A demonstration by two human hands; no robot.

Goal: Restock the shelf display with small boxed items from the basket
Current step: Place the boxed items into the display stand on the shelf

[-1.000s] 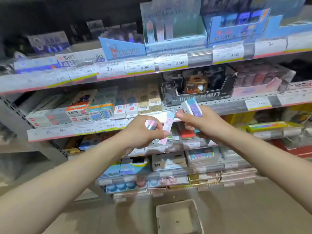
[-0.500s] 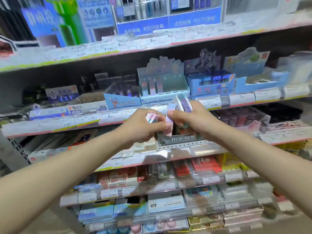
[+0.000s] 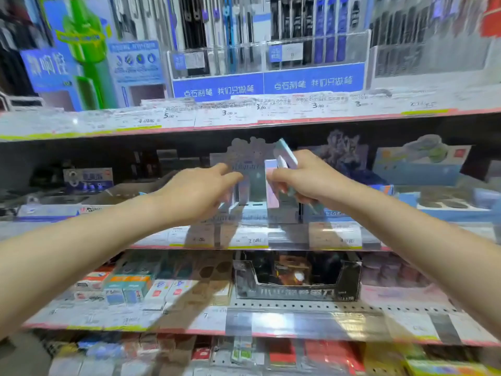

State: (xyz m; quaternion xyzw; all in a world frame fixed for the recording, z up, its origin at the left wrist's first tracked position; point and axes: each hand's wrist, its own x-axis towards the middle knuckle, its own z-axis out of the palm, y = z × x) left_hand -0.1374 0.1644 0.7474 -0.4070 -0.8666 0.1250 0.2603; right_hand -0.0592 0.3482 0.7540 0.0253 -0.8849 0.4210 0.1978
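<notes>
Several small boxes (image 3: 282,164) are sitting bunched in our right hand (image 3: 303,177), which is gripping them just in front of the pastel display tray (image 3: 252,210); our left hand (image 3: 198,191) is reaching there, fingers loosely extended, grip unclear. We are likely slotting one box upright next.

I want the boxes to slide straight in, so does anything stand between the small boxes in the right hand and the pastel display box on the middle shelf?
Nothing visible blocks them. The right hand holds the small boxes just above the display box. The left hand reaches into its left side, not across the path.
</notes>
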